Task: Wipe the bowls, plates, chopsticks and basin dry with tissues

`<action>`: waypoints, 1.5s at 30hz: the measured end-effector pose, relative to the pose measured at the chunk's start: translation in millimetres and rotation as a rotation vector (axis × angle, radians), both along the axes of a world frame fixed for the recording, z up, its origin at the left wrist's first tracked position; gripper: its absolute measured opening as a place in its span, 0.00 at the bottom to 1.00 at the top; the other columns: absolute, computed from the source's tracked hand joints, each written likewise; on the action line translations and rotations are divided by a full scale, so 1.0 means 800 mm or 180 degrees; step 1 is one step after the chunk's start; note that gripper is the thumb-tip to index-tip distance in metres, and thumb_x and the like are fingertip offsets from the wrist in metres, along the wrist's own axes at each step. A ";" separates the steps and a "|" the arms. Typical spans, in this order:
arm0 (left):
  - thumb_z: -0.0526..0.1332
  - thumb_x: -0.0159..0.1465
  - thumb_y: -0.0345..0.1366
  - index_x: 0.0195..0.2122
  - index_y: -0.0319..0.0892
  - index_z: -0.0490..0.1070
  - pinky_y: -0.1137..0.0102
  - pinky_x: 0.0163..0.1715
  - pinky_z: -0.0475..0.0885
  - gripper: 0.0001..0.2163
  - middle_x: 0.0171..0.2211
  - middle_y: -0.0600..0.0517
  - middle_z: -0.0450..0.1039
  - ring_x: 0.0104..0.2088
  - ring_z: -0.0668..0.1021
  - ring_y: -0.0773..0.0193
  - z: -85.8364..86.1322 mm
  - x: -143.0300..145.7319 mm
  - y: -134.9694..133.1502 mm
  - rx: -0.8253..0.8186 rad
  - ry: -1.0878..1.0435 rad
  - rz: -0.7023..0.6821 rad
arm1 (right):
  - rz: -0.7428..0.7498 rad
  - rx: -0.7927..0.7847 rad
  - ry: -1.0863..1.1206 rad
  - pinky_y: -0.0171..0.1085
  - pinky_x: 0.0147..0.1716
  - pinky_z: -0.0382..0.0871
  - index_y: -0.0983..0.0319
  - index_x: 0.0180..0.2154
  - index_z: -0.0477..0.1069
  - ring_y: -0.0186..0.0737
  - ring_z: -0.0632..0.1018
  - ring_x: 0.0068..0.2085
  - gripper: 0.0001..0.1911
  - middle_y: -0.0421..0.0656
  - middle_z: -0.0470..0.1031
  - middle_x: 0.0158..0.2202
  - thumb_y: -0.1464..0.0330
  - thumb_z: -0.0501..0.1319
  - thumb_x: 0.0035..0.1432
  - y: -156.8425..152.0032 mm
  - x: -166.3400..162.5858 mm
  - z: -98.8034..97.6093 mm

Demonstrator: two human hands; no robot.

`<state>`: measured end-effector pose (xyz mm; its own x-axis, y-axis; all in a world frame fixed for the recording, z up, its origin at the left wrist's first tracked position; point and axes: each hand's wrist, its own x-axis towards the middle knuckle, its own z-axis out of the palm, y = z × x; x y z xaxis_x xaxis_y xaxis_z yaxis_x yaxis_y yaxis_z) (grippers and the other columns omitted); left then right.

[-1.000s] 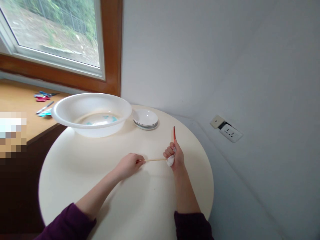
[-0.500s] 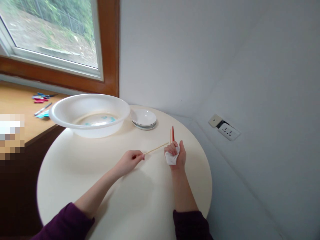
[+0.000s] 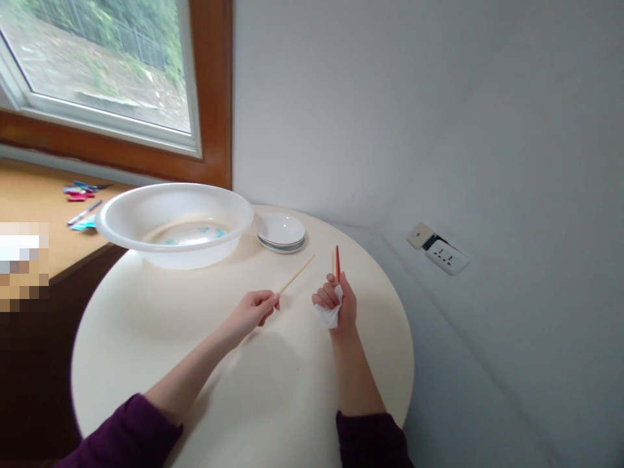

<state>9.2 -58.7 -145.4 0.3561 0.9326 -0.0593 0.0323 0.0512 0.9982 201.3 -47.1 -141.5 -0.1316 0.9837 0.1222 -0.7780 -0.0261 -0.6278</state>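
A pale wooden chopstick (image 3: pixel 298 273) is pinched near one end by my left hand (image 3: pixel 253 309), its free end slanting up and away to the right. My right hand (image 3: pixel 348 305), palm up with curled fingers, holds a crumpled white tissue or cloth (image 3: pixel 327 316). Just beyond those fingers, a red chopstick (image 3: pixel 337 261) and another pale chopstick (image 3: pixel 333 261) point away from me; my hand hides their near ends. A gap separates the held chopstick from the tissue.
A large white basin (image 3: pixel 112 224) with bluish marks inside stands at the back left of the round white table (image 3: pixel 273 396). Beside it is a stack of small white dishes (image 3: pixel 281 227). A wooden desk (image 3: pixel 29 195) holds pens and coloured items. Walls border the back and right.
The chopstick in my left hand has swung to a steeper angle, its far end now away from my right hand. My right hand, with the tissue, has shifted slightly left.
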 end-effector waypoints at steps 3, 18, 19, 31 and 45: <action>0.59 0.53 0.49 0.20 0.40 0.61 0.76 0.16 0.46 0.17 0.13 0.63 0.48 0.15 0.53 0.76 -0.002 0.000 0.001 -0.0273 -0.0632 0.0048 | 0.0235 0.0019 -0.0382 0.26 0.15 0.48 0.63 0.32 0.72 0.25 0.44 0.14 0.09 0.27 0.40 0.12 0.64 0.58 0.54 -0.002 -0.011 -0.002; 0.59 0.55 0.28 0.32 0.31 0.73 0.81 0.14 0.55 0.06 0.19 0.56 0.61 0.15 0.57 0.79 0.002 -0.010 0.009 -0.1389 -0.2876 0.0106 | 0.1081 0.0398 -0.1950 0.30 0.17 0.45 0.61 0.55 0.62 0.26 0.48 0.16 0.31 0.27 0.46 0.13 0.53 0.58 0.53 -0.016 -0.071 -0.015; 0.58 0.56 0.27 0.32 0.31 0.73 0.81 0.14 0.56 0.06 0.19 0.56 0.60 0.15 0.57 0.79 0.002 -0.010 0.009 -0.1476 -0.2943 0.0119 | 0.0963 0.0464 -0.2152 0.30 0.17 0.46 0.61 0.55 0.61 0.26 0.49 0.16 0.31 0.28 0.48 0.13 0.53 0.57 0.53 -0.015 -0.072 -0.016; 0.55 0.57 0.28 0.25 0.37 0.68 0.81 0.15 0.60 0.06 0.15 0.59 0.54 0.13 0.59 0.77 0.009 -0.009 0.006 -0.1665 -0.3182 0.0271 | 0.0010 0.1557 -0.3528 0.47 0.53 0.60 0.54 0.55 0.61 0.44 0.68 0.54 0.23 0.42 0.65 0.56 0.60 0.55 0.58 -0.019 -0.083 -0.016; 0.65 0.53 0.34 0.33 0.33 0.73 0.82 0.16 0.55 0.09 0.15 0.60 0.54 0.16 0.57 0.78 -0.007 -0.003 0.007 -0.0844 -0.2732 0.0220 | -0.1124 0.1380 -0.3622 0.34 0.25 0.63 0.58 0.39 0.74 0.34 0.70 0.25 0.12 0.40 0.75 0.28 0.63 0.56 0.56 -0.019 -0.086 -0.017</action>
<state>6.4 -53.3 -150.9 0.3207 0.9471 -0.0151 -0.7304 0.2574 0.6327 132.9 -62.4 -155.1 -0.1132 0.8944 0.4327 0.2826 0.4465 -0.8490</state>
